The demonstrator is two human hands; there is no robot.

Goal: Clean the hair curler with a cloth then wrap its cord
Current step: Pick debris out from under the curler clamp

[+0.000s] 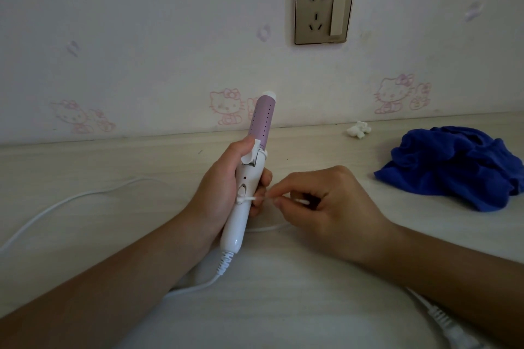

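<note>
The left hand [224, 187] has its grip clenched round the white handle of the hair curler [249, 176]: the thumb lies up along the clamp lever, and the fingers curl round the far side, their tips showing to the right of the handle. The right hand [326, 207] has a narrow pinching grip on a cotton swab [249, 199], thumb and forefinger closed on its shaft; the swab's tip touches the curler beside the oval switch. There are two hands, one curler, one swab, one cloth, one cord and one plug in view. The curler stands tilted, pink barrel up and away, above the pale worktop [113, 167], near the middle. Its white cord [56, 204] leaves the handle's base and loops away to the left across the worktop; the plug [450, 329] lies at the lower right. The blue cloth [450, 167] lies crumpled at the right, well apart from both hands. A small white wad [358, 129] sits near the wall. Both forearms reach in from the lower corners, the wrists close together.
</note>
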